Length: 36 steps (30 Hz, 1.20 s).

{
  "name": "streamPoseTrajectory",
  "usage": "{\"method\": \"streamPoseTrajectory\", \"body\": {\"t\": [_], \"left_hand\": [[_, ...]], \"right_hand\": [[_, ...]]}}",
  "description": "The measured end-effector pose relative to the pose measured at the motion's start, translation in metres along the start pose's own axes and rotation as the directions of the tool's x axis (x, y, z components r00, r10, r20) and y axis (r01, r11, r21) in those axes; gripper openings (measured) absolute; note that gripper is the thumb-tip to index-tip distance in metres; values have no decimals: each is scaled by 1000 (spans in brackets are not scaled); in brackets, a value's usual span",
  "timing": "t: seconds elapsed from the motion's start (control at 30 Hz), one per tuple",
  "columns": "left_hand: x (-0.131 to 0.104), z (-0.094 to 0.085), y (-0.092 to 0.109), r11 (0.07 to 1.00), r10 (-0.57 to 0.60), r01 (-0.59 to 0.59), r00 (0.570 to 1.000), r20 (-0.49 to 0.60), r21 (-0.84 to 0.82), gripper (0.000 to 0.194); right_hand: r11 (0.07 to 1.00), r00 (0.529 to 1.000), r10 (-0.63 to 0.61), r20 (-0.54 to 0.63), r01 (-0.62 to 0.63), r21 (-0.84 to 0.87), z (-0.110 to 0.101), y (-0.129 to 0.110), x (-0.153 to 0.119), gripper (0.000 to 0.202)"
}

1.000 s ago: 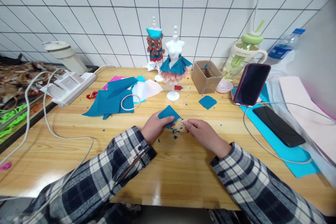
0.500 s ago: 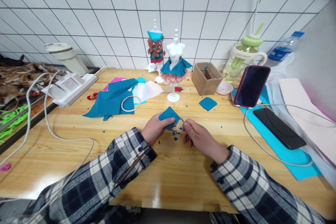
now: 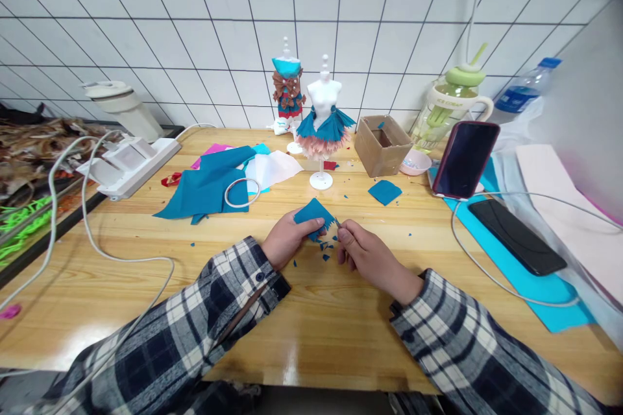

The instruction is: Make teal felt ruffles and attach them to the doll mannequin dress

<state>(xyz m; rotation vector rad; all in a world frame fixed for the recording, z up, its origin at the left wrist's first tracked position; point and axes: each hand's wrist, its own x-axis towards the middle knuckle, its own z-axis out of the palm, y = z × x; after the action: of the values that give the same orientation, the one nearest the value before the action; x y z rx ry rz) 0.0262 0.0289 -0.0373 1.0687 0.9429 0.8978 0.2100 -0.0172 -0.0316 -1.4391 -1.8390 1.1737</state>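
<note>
A person in a plaid shirt works at a wooden bench set against a white tiled wall. The left hand pinches a small piece of teal fabric, held just above the bench at its centre, thumb on top and fingers curled beneath. The right hand is closed around a thin tool, too small to identify, whose tip meets the fabric's jagged right edge. Teal snippets lie scattered on the bench beneath both hands. Behind them stands a white miniature mannequin wearing a teal and pink skirt, with a second dressed mannequin just beside it. A cardboard box sits to the right, a propped phone farther right.
</note>
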Motion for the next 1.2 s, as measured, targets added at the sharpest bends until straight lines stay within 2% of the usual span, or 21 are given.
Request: {"method": "streamPoseTrajectory", "body": {"t": [0.23, 0.97, 1.13, 1.2], "left_hand": [[-1, 0, 2, 997, -13, 12, 1000, 4, 72, 24], [1, -2, 0, 996, -10, 10, 1000, -2, 84, 25], [0, 0, -2, 990, 30, -33, 999, 24, 135, 27], [-2, 1, 1, 959, 119, -114, 993, -4, 261, 29]], "right_hand": [[1000, 1000, -16, -15, 17, 11, 2, 2, 1, 37], [1000, 999, -26, -37, 26, -10, 2, 1, 1, 37], [999, 997, -22, -77, 19, -36, -1, 0, 3, 38], [997, 993, -23, -115, 14, -75, -5, -1, 4, 37]]}}
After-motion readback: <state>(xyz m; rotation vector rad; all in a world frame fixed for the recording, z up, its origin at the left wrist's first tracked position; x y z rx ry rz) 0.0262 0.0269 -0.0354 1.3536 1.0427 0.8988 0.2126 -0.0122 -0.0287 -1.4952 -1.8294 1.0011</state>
